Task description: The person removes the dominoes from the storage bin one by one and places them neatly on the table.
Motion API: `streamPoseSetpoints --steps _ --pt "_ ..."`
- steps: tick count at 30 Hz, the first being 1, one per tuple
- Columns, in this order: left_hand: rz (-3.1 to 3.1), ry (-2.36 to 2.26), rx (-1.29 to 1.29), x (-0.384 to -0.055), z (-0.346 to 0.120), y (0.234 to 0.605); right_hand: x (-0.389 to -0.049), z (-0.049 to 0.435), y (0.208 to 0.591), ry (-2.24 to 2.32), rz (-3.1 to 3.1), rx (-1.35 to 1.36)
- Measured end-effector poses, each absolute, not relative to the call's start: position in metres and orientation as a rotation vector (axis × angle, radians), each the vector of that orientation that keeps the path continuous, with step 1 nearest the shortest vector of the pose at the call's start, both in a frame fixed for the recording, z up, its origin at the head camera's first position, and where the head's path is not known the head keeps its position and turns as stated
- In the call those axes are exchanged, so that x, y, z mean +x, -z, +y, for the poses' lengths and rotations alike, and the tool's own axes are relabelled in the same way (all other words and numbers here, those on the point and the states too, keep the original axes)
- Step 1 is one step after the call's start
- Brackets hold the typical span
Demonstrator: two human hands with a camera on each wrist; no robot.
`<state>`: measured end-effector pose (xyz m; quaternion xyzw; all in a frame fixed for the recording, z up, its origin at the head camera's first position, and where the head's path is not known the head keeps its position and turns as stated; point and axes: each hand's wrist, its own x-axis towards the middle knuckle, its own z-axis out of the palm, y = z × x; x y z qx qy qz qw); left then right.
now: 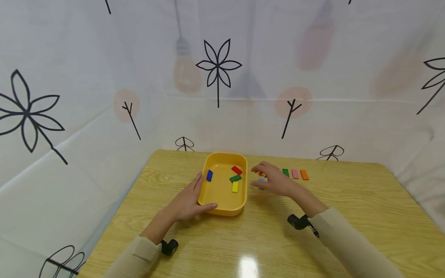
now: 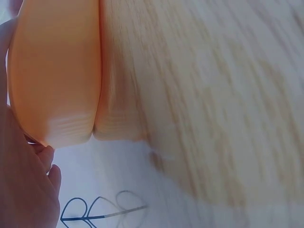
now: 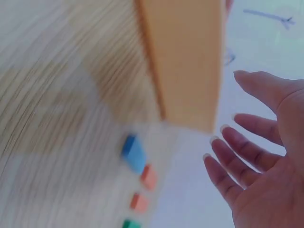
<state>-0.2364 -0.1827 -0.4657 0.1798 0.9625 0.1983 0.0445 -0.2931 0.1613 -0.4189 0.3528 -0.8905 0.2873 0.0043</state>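
Note:
A yellow plastic tray [image 1: 217,202] stands on the wooden table, with blue [image 1: 209,175], red [image 1: 237,170], green [image 1: 235,178] and yellow [image 1: 235,187] blocks inside. My left hand [image 1: 189,200] holds its near left corner, thumb over the near rim and fingers along the left wall. Beyond the tray's right wall, my right hand [image 1: 274,180] hovers with fingers spread and nothing between them, as the right wrist view also shows. Beneath it in the head view are a light blue block [image 1: 262,183] and an orange block [image 1: 261,173], both partly covered by the hand.
Right of the right hand, a green block [image 1: 286,172], a pink block [image 1: 295,173] and an orange block [image 1: 304,175] lie in a row on the table [image 1: 361,216]. A white patterned cloth [image 1: 243,123] hangs behind the table and along its sides.

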Motion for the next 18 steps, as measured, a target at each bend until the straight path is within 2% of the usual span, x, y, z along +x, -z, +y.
streamPoseSetpoints --steps 10,18 --pt "2.941 -0.623 0.573 -0.238 -0.182 0.468 -0.279 0.111 0.396 -0.934 -2.768 1.191" --pt "2.94 -0.646 0.596 -0.237 -0.184 0.465 -0.296 0.064 0.381 -0.983 -2.787 1.239"
